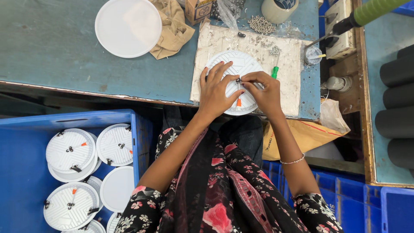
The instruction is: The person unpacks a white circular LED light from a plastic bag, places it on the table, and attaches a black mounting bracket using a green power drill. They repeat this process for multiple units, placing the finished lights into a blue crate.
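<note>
Head-camera view, looking straight down at a worn blue-green workbench [64, 47] where a round white ribbed disc [241, 64], a lamp housing seen from its back, is laid flat on a pale scuffed mat [289, 73] near the bench's front edge. The left hand [215, 92] is spread over the disc's left half, fingers fanned and pressed flat to steady it. The right hand [265, 90] is brought in from the right, its thumb and fingertips pinched together on a very small dark part [238, 80] at the disc's centre; whether a screw or a clip is held cannot be made out. An orange-tipped wire [238, 102] is seen running from the centre toward the disc's near edge, so the long axis lies toward the body, between the two hands. The pinched part sits just at the left hand's fingertips, and the right hand is the nearer to it. A green-handled tool [274, 72] is laid just beyond the right hand, mostly hidden by it. A pile of small metal screws [261, 24] is scattered at the mat's far side. A plain white round cover [128, 26] is set well apart to the left beside a tan cloth [172, 28]. Finished discs are stacked in a blue crate [26, 172] at lower left. The disc's near rim is covered by the wrists, and the forearms are partly cut off below.
</note>
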